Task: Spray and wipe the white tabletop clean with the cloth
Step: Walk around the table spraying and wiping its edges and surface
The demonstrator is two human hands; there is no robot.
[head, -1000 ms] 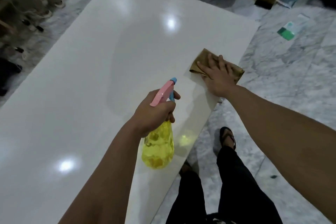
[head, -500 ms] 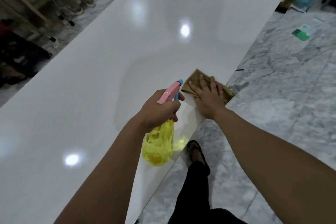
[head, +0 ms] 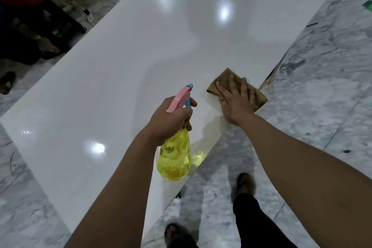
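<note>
White bench (head: 124, 78) is running near-left to far-right, far end cut off by the frame top. Marble floor (head: 322, 90) is showing around it; stuff at far left is too dark to make out. Left hand (head: 171, 121), grip clamped round the neck of the yellow spray bottle (head: 175, 157), is hiding the neck; bottle is hanging roughly upright over the near edge, pink/blue nozzle aiming far-right. Right hand (head: 235, 100), fingers spread, is pressing flat on the brown cloth (head: 221, 78) by the right edge, covering approx half of it.
</note>
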